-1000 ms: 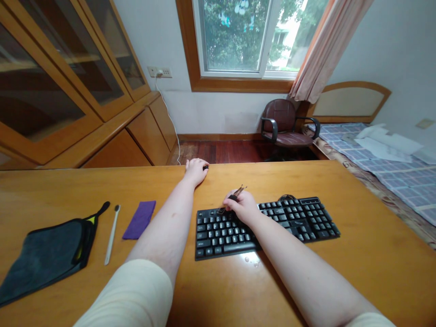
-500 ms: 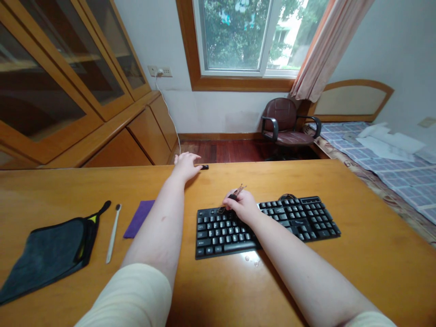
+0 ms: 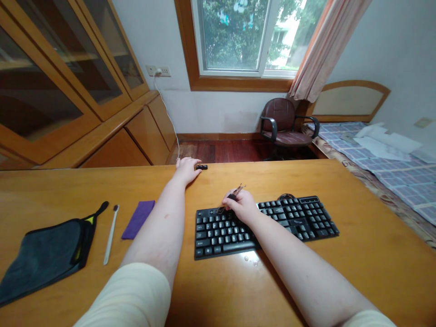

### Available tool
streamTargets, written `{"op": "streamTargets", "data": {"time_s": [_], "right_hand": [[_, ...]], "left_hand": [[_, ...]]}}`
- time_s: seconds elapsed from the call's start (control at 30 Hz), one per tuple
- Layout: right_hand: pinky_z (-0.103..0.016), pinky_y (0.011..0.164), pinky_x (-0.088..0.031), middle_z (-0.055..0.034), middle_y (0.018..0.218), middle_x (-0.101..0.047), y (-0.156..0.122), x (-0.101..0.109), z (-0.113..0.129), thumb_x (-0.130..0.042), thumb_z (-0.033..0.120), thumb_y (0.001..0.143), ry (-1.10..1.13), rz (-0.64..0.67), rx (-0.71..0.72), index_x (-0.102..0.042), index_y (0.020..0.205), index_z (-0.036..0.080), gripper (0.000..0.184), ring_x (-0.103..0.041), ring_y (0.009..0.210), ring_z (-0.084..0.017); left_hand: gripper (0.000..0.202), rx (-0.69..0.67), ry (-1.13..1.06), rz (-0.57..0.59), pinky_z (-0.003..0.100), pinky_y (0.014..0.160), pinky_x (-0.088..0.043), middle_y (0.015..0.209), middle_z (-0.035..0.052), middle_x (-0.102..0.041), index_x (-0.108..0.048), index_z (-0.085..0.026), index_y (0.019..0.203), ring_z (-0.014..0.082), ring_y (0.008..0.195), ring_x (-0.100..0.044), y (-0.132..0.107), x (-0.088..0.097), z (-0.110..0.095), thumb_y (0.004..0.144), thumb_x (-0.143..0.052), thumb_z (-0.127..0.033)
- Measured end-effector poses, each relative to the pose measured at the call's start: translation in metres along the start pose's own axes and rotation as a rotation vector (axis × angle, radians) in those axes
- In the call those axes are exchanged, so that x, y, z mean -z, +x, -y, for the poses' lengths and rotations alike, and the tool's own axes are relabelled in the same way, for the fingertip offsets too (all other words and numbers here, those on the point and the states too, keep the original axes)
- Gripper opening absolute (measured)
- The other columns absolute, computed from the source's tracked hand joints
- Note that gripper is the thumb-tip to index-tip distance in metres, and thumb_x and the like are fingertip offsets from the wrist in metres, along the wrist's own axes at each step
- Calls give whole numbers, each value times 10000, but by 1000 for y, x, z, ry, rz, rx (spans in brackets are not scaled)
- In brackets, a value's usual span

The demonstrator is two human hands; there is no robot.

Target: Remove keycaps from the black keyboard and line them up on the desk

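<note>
Here's the keyboard (image 3: 221, 236), black, lying at a slight slant right of centre in the frame, and the right hand (image 3: 240, 204) is over its upper edge! The fingers there are curled in tight, pinching a small tool (image 3: 232, 197) with a dark body; thin wire prongs poke out above the grip, and wire shows below it too, down by the top row of keys. Whether that lower wire touches a key, I cannot tell.

Over to the left hand (image 3: 187, 170), stretched out to the far edge of the counter (image 3: 211, 290), just above the middle of the frame. Its thumb and forefinger stand apart at the left end of a short row of small black pieces (image 3: 202, 167); nothing shows lifted in them, and contact is too hard to call from here.

Behind the keyboard, there's its cable (image 3: 287, 196) bunched in a coil. In front, a few clear drops (image 3: 251, 260) glint on the wood. Now the left of the frame: a purple cloth (image 3: 139, 220) lies flat beside the left forearm, then a toothbrush (image 3: 111, 236), bristle end toward the far edge, and lower left, a dark grey cloth (image 3: 51, 247) with black trim and a loop. Beyond, upper right of centre, sits a maroon armchair (image 3: 279, 118) below the window (image 3: 235, 41).
</note>
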State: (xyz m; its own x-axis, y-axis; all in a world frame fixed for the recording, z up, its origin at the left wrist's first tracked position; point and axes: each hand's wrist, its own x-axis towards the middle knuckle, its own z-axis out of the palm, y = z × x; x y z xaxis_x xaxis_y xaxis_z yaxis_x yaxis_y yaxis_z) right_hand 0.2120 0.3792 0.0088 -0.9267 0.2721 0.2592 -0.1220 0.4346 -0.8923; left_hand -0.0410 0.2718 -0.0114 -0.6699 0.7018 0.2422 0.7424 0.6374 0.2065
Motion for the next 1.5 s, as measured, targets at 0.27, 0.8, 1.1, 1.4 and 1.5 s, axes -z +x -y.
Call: {"op": "streamTargets", "data": {"time_s": [0.27,0.8,1.1,1.4,1.5], "right_hand": [[-247,591,-432,2,519,-551,0,-1,-1,-558,377,809,64,-48,-23,-582,574,165,318,-545,542,-126],[-225,469,-330,18,524,-555,9,40,18,-607,507,725,-154,-38,-183,-600,695,156,353,-462,468,-103],[-234,539,-348,37,578,-492,9,20,-8,-565,463,760,-129,-71,-168,-538,677,158,317,-433,547,-106],[-226,470,-370,52,471,-499,6,16,-9,-619,394,742,-90,1,-169,-553,689,177,233,-486,432,-109],[-225,468,-387,48,455,-525,5,16,-11,-625,377,742,-29,42,-191,-575,688,176,214,-508,424,-112]], "left_hand": [[285,-80,-124,-315,484,1104,-114,1193,24,-578,-584,-243,1092,247,1226,-392,-17,85,-61,850,-487,-358],[401,53,-339,69,410,949,-412,1192,109,-593,-527,-211,1185,271,1097,-544,-160,31,-142,806,-518,-344],[395,5,-192,123,382,869,-427,1058,111,-654,-556,-214,1135,271,1019,-590,-155,19,-141,822,-497,-448],[385,33,-166,198,353,833,-433,1015,87,-656,-570,-196,1093,253,971,-595,-149,29,-144,803,-544,-447],[350,18,-184,207,348,821,-436,985,84,-663,-594,-200,1064,249,953,-599,-147,30,-145,812,-533,-436]]}}
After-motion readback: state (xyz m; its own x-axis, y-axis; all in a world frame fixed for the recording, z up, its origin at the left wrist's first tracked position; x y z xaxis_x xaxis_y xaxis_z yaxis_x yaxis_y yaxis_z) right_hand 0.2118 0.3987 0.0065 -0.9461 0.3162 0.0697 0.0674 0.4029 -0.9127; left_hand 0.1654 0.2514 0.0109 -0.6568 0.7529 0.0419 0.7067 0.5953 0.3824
